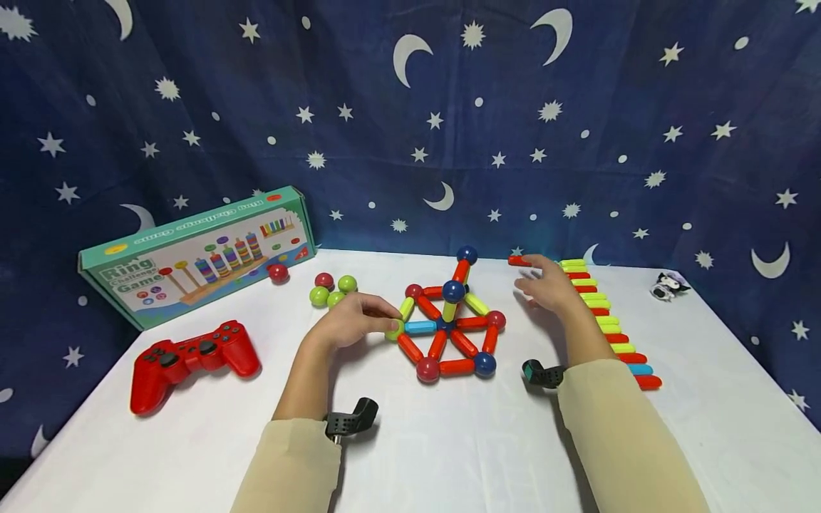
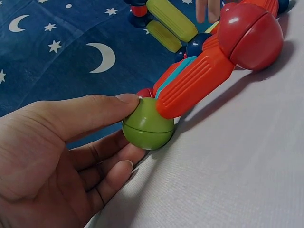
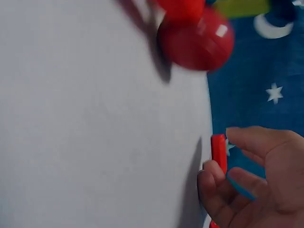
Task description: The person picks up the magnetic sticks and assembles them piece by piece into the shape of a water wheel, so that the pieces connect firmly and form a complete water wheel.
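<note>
Fingers and thumb of the left hand (image 1: 349, 322) pinch the green ball (image 2: 148, 126) at the left corner of the ball-and-rod frame (image 1: 445, 325). Those of the right hand (image 1: 548, 285) are bent and a little parted beside a red rod (image 1: 518, 261), beyond the frame and to its right; I cannot tell from my feeds whether they grip the rod or only reach for it.

The frame sits on the white table (image 1: 410, 456), its outer ring joined all round, spokes running to a hub, and two blue balls (image 1: 452, 291) raised on rods. I read this step as steadying the frame while another rod is fetched. The next move seems to call for a sure hold on that rod, then carrying it in towards the frame; I'd want the green ball kept steady meanwhile. What worries me is the raised blue balls: they stand between the two hands, and a knock could loosen a joint.

Right of the frame runs the row of rods (image 1: 621, 348), its far end close to the right forearm, where I'd mind a brush; past it is a small figurine (image 1: 670, 286). Left of the frame, just behind the left hand, lie loose balls (image 1: 318, 296). Farther left are a lone red ball (image 1: 279, 273), the game box (image 1: 205, 263) and a red controller (image 1: 192, 360). Patterned cloth (image 1: 359, 107) hangs behind the frame.
</note>
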The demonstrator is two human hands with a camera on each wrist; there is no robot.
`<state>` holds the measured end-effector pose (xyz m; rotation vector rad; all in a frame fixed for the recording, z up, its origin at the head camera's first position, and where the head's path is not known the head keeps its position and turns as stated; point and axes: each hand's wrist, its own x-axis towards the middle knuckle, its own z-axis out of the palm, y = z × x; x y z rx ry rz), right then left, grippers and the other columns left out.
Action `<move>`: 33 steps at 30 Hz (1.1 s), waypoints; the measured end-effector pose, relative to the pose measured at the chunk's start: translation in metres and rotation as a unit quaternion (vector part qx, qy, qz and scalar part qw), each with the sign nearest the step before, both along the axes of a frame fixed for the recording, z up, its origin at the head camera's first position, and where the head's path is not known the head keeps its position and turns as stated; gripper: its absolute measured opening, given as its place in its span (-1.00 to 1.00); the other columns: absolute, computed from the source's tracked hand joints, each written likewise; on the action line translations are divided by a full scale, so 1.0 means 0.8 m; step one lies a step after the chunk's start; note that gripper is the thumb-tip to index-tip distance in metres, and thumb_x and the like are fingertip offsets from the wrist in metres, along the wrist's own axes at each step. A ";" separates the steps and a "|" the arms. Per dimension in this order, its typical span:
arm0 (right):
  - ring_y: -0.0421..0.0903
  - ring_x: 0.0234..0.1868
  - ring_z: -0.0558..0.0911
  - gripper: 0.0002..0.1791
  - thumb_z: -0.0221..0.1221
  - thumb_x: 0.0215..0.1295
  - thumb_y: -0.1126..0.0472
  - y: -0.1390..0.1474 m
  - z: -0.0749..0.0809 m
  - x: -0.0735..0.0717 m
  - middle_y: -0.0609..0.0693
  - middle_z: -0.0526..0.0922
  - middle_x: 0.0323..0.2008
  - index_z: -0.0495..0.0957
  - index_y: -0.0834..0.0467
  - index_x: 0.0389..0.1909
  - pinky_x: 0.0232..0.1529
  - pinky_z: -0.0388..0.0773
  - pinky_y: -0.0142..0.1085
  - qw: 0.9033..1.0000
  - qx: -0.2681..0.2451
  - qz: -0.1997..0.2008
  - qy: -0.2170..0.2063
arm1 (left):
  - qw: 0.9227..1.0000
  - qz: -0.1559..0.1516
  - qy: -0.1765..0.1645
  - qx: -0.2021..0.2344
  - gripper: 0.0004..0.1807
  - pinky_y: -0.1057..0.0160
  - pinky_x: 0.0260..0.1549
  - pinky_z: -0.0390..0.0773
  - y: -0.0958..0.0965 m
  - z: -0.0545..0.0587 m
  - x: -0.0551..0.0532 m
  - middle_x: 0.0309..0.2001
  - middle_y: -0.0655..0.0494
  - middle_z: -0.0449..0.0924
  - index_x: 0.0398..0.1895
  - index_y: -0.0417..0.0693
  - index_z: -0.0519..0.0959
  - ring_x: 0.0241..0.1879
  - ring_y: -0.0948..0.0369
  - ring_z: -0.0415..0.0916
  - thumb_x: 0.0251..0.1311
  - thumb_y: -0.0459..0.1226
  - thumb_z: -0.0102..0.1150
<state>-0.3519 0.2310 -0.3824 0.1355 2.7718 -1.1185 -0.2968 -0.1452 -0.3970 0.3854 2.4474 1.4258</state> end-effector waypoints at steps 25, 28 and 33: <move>0.24 0.04 0.58 -0.57 0.21 0.47 0.08 -0.011 0.024 -0.009 0.34 0.58 0.10 0.51 0.22 0.23 0.07 0.57 0.01 0.995 0.068 0.065 0.037 | 1.000 0.004 -0.001 -0.003 -0.79 0.15 0.02 0.48 0.001 0.004 -0.002 -0.12 0.10 0.74 -0.08 0.02 0.80 -0.05 0.10 0.53 0.24 -0.20 0.40; 0.20 0.03 0.64 -0.57 0.22 0.46 0.05 -0.018 0.029 0.008 0.30 0.63 0.11 0.56 0.16 0.24 0.07 0.60 -0.01 0.993 0.022 0.097 0.055 | 1.000 0.002 -0.001 -0.002 -0.79 0.16 0.01 0.47 0.000 0.001 -0.002 -0.12 0.09 0.75 -0.07 0.01 0.80 -0.06 0.10 0.53 0.24 -0.20 0.40; 0.13 -0.01 0.62 -0.59 0.28 0.40 0.04 -0.034 0.051 0.037 0.17 0.66 0.10 0.64 0.06 0.21 -0.10 0.67 -0.16 0.985 -0.015 0.169 0.037 | 1.000 -0.001 0.005 -0.001 -0.79 0.15 0.03 0.47 0.002 0.000 -0.001 -0.11 0.09 0.75 -0.07 0.00 0.79 -0.06 0.10 0.53 0.25 -0.22 0.40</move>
